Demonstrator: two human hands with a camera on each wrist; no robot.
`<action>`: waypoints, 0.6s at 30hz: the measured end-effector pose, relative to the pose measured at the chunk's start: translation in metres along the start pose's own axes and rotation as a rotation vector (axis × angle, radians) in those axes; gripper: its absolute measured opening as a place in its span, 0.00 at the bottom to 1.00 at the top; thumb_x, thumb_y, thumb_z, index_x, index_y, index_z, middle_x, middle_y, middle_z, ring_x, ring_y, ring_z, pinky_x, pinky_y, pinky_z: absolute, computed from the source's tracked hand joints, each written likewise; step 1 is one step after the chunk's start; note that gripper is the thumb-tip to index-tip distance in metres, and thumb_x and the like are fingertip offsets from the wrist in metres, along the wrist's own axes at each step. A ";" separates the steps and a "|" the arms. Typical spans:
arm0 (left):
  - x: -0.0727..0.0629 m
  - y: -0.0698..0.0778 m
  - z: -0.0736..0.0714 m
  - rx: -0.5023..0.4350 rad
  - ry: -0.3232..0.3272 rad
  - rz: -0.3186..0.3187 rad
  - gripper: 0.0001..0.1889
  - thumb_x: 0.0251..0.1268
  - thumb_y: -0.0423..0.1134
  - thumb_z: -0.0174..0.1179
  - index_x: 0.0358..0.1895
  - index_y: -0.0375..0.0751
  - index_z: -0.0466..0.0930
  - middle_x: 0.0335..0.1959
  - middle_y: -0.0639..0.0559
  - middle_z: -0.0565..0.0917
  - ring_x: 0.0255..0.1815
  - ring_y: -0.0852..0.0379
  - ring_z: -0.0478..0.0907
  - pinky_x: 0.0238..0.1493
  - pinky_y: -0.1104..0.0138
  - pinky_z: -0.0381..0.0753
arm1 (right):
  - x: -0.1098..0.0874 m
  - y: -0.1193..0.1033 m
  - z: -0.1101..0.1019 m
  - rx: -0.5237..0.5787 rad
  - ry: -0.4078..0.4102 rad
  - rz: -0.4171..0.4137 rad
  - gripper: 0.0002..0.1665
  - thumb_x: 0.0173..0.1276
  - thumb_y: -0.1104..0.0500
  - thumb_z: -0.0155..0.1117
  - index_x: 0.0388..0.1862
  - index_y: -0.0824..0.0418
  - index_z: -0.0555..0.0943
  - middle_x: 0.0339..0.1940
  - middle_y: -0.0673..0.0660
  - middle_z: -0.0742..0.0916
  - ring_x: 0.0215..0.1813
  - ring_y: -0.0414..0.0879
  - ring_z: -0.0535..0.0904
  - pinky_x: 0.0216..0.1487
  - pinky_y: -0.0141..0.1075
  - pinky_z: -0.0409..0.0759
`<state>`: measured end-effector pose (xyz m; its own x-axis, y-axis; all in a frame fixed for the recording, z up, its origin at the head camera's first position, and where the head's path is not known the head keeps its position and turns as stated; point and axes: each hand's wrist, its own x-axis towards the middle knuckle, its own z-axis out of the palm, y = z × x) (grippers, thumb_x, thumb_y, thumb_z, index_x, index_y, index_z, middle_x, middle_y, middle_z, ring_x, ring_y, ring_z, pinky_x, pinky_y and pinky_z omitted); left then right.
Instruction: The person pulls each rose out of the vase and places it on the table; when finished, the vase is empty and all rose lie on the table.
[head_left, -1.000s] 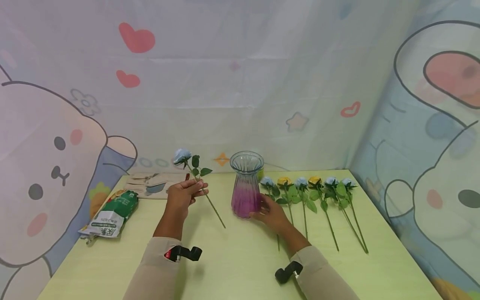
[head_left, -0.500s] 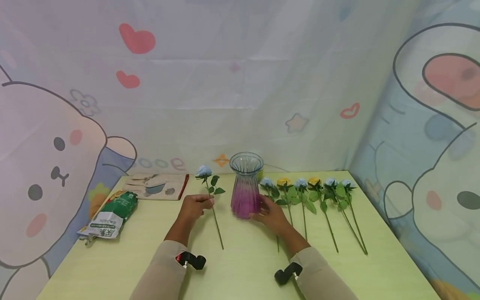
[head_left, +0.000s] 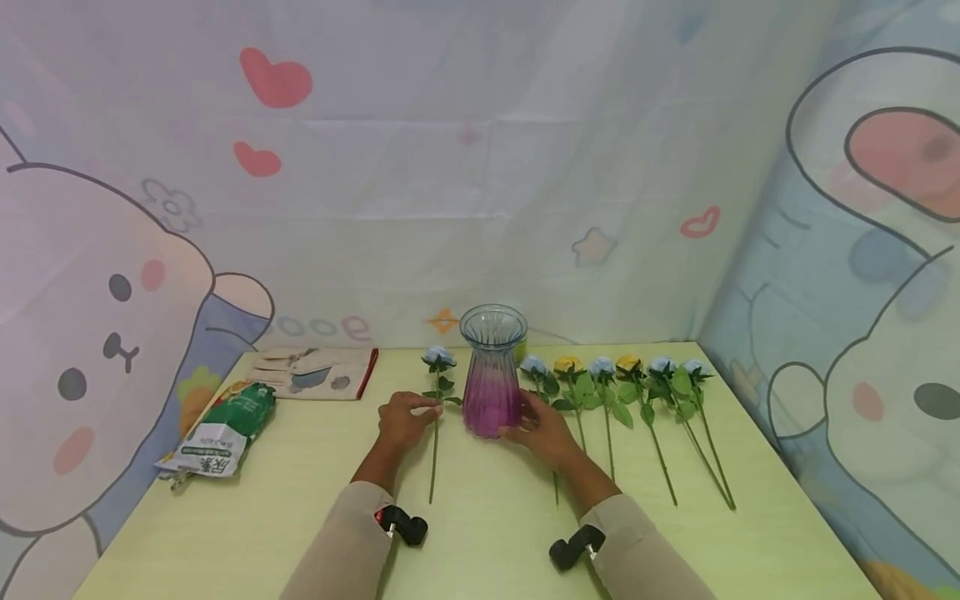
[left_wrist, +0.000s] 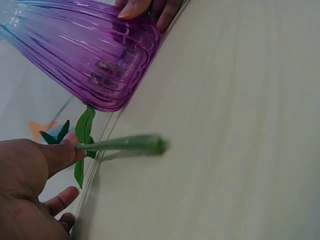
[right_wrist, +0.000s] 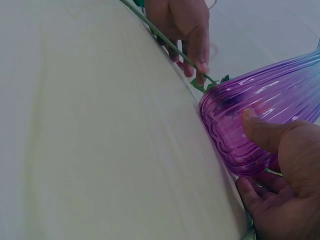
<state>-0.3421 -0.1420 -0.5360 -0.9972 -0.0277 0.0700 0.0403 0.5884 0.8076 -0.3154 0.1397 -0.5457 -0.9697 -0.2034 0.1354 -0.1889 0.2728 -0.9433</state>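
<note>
My left hand (head_left: 406,421) pinches the green stem of an artificial blue rose (head_left: 438,358) between thumb and fingers, just left of the vase. In the left wrist view the stem (left_wrist: 125,143) points its cut end towards the camera, beside green leaves. The glass vase (head_left: 492,375), ribbed and fading from clear blue at the flared mouth to purple at the base, stands upright at the middle of the table. My right hand (head_left: 546,427) grips its lower right side. In the right wrist view the thumb lies along the purple glass (right_wrist: 235,130) and the fingers are around the far side.
Right of the vase lie several roses in a row, blue ones (head_left: 602,367) and yellow ones (head_left: 568,365), stems towards me. A green and white packet (head_left: 228,429) and a pair of work gloves (head_left: 315,372) lie at the left. A cartoon-printed curtain (head_left: 480,167) closes off the back.
My left hand has moved right and slightly down with the blue rose, bringing it close to the vase; the stem has swung nearly in line with my view. The right hand and vase have stayed put.
</note>
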 end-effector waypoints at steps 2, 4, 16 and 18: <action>-0.001 0.000 0.004 0.036 0.019 0.001 0.16 0.77 0.46 0.69 0.57 0.41 0.93 0.75 0.36 0.75 0.80 0.22 0.59 0.75 0.28 0.62 | 0.000 0.001 0.000 0.001 -0.003 0.001 0.49 0.72 0.60 0.79 0.86 0.64 0.66 0.81 0.72 0.76 0.82 0.68 0.74 0.80 0.54 0.77; -0.002 0.000 0.008 0.067 0.037 0.012 0.16 0.77 0.46 0.69 0.57 0.41 0.93 0.75 0.36 0.75 0.80 0.21 0.59 0.75 0.27 0.62 | 0.000 0.002 -0.001 -0.002 -0.005 -0.001 0.49 0.72 0.60 0.79 0.86 0.64 0.66 0.81 0.72 0.76 0.82 0.68 0.74 0.80 0.55 0.77; -0.007 -0.001 0.025 0.122 0.127 0.089 0.15 0.75 0.47 0.70 0.55 0.44 0.95 0.72 0.36 0.78 0.76 0.24 0.63 0.71 0.29 0.63 | -0.001 -0.002 -0.001 -0.011 -0.003 -0.011 0.49 0.72 0.61 0.79 0.86 0.66 0.66 0.80 0.73 0.76 0.81 0.69 0.75 0.80 0.55 0.77; -0.008 -0.002 0.026 0.122 0.132 0.097 0.16 0.76 0.49 0.69 0.55 0.44 0.95 0.73 0.36 0.78 0.76 0.24 0.63 0.71 0.29 0.64 | -0.001 -0.003 -0.002 -0.012 -0.005 -0.011 0.49 0.72 0.61 0.79 0.86 0.66 0.66 0.80 0.73 0.77 0.81 0.68 0.75 0.80 0.54 0.77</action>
<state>-0.3356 -0.1220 -0.5534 -0.9717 -0.0669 0.2267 0.1200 0.6866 0.7170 -0.3141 0.1409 -0.5429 -0.9667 -0.2116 0.1440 -0.2014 0.2818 -0.9381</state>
